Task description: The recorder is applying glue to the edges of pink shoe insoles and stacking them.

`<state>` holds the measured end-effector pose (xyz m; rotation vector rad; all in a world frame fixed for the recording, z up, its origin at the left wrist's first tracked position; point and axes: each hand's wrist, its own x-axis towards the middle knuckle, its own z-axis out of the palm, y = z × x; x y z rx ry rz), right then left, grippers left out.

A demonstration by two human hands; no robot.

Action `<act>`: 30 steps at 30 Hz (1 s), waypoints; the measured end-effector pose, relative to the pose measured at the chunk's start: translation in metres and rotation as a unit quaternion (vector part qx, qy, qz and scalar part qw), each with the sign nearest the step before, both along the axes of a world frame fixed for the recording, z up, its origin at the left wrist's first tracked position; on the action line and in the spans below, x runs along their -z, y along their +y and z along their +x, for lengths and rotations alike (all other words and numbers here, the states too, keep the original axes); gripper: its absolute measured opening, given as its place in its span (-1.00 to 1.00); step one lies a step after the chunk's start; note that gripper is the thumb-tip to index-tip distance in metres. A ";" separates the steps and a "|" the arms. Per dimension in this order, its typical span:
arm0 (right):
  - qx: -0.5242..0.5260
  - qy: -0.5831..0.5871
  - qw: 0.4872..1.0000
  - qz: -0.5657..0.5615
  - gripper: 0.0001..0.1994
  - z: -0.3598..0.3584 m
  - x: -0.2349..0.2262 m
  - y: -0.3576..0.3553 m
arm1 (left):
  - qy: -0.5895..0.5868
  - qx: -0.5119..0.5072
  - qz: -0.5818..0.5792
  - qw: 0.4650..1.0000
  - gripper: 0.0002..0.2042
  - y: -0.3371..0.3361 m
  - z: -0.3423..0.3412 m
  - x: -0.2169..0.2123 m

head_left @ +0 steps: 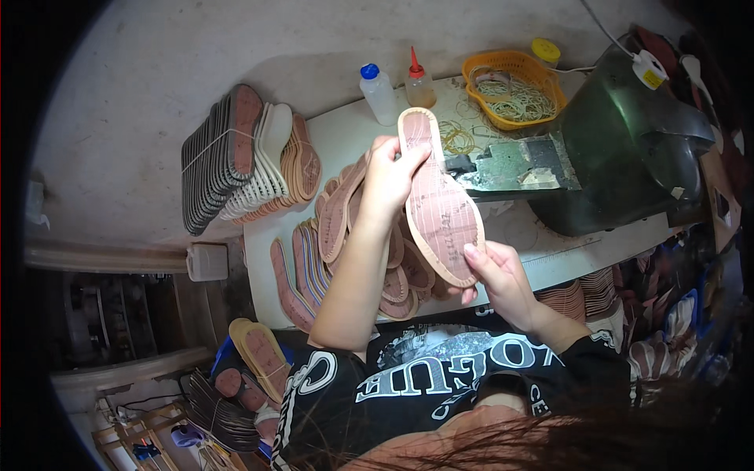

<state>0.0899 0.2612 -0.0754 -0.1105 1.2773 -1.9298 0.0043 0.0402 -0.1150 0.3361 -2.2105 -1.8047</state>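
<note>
left hand and right hand both grasping shoe sole; orange basket holds rubber bands.

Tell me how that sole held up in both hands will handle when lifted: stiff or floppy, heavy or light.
The sole looks thin and flat, so probably light. It spans between the left hand and the right hand without visible sag, so likely fairly stiff, though perhaps bendable. Being flat, it should not roll.

My bare left hand is raised, fingers pinched; my right hand sits lower, thumb up, fingers curled closed.
</note>
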 end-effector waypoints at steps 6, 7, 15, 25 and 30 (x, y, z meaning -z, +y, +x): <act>0.013 0.044 0.999 -0.022 -0.67 -0.011 0.008 -0.036 | -0.108 0.083 0.136 0.981 -0.67 -0.039 0.008 -0.024; -0.039 0.051 0.998 -0.022 -0.67 -0.006 0.011 -0.034 | -0.066 0.054 0.166 0.982 -0.64 -0.044 0.020 -0.023; -0.209 0.035 0.975 0.066 -0.49 0.014 0.043 -0.089 | -0.183 -0.226 -0.110 0.950 -0.50 -0.166 0.228 -0.021; -0.387 0.215 0.886 0.141 -0.55 0.034 0.030 -0.067 | -0.331 -0.306 -0.306 0.839 -0.29 -0.147 0.285 0.036; -0.351 0.306 0.881 0.081 -0.62 0.040 0.027 -0.065 | -0.153 -0.242 -0.166 0.944 -0.17 -0.106 0.278 -0.059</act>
